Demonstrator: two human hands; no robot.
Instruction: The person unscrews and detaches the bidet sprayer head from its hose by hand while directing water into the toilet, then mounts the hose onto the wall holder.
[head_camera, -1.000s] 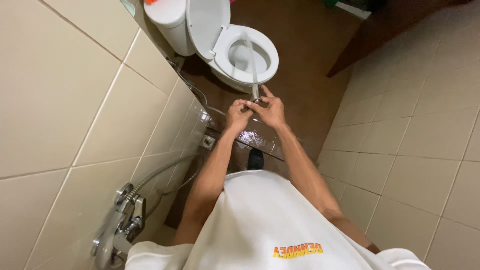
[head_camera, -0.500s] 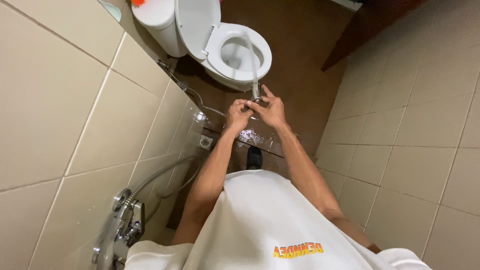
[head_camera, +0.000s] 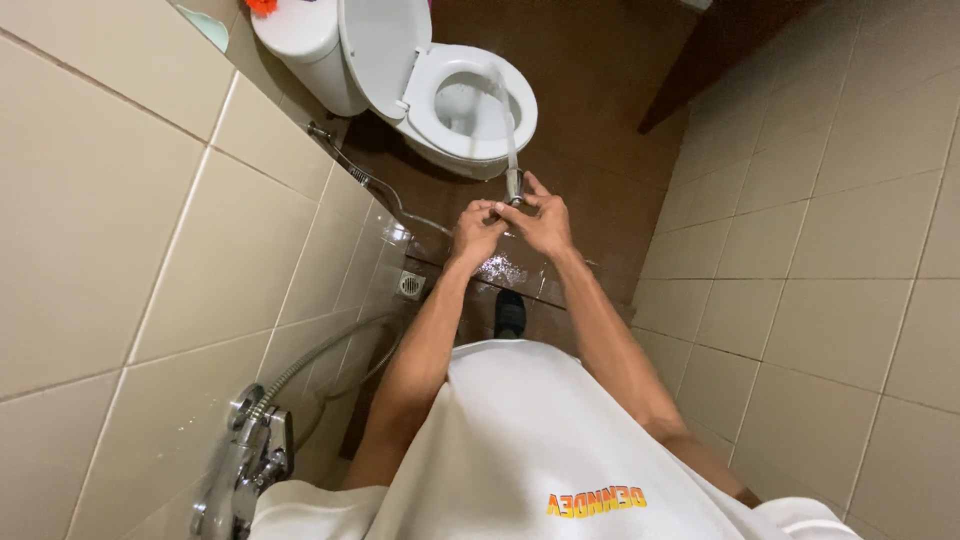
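Head view: left hand (head_camera: 474, 232) and right hand (head_camera: 543, 222) clasped together around a metal spray nozzle (head_camera: 514, 186), held above wet brown floor (head_camera: 590, 190).
Water jet (head_camera: 508, 120) arcing from nozzle into white toilet bowl (head_camera: 470, 100); lid up, hose (head_camera: 370, 185) trailing along tiled wall (head_camera: 150, 200).

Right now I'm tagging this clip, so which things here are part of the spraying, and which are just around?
In use:
left hand and right hand, together holding the spray nozzle
water jet
toilet bowl, seat lid up
hose along the wall

Just around:
wall tap
floor drain
orange thing on the cistern
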